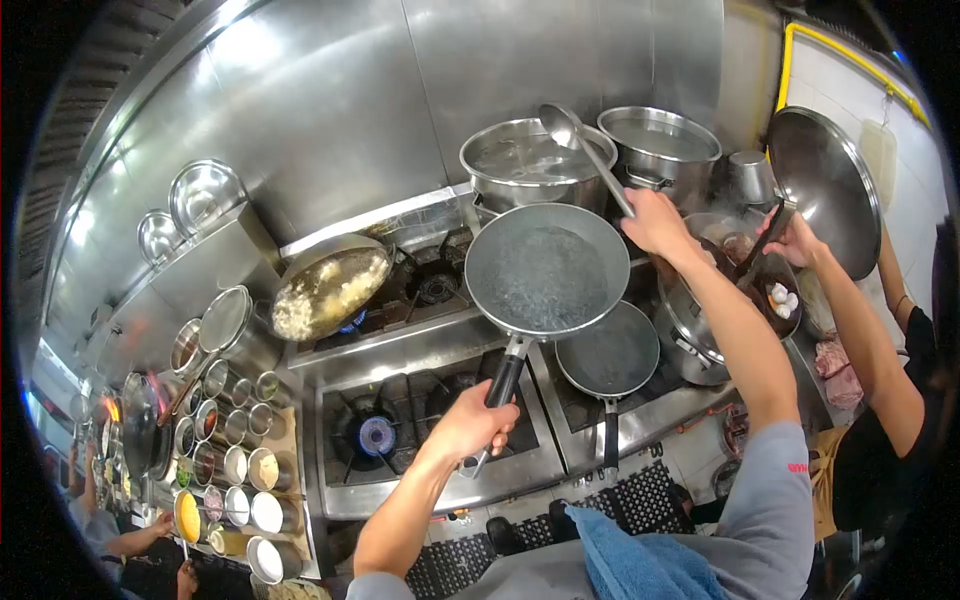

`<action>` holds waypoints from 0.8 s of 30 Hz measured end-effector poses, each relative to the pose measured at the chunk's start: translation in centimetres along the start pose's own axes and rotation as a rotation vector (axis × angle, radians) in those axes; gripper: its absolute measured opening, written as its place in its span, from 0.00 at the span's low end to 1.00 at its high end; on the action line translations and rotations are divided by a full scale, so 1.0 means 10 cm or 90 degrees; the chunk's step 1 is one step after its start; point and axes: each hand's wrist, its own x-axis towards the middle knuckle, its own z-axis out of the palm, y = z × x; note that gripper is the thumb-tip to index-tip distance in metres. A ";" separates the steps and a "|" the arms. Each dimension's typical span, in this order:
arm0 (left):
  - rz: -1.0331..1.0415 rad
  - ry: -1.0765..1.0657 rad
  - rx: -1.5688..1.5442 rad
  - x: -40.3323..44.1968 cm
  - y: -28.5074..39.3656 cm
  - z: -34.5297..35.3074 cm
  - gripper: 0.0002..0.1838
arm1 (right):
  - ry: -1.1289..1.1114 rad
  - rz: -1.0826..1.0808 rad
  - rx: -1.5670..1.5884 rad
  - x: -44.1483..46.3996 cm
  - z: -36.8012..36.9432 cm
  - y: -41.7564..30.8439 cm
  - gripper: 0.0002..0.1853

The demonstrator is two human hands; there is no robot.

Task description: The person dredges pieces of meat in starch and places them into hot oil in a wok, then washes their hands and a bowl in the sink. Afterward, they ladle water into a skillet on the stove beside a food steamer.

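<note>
My left hand is closed around the black handle of a grey frying pan, which is held up over the stove. Clear liquid with small bubbles covers much of its bottom. My right hand grips the long handle of a steel ladle. The ladle's bowl is raised at the near rim of a large steel pot of liquid. Below the held pan, a second dark frying pan rests on the stove with its handle toward me.
A pan of pale, bubbling food sits at the back left, near a blue flame. Another flame burns on the front burner. At right, a co-worker's hand holds a dark handle. Several ingredient tins stand at left; a second pot is behind.
</note>
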 end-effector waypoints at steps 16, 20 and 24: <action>0.002 0.009 0.006 0.03 0.02 0.08 0.09 | -0.322 0.314 0.946 0.73 -0.50 0.22 0.07; 0.004 0.008 0.006 0.04 0.01 0.09 0.09 | -0.310 0.268 0.925 0.50 -0.79 0.25 0.08; 0.003 0.004 -0.001 0.07 -0.02 0.05 0.09 | -0.281 0.227 0.879 0.11 -1.18 0.14 0.06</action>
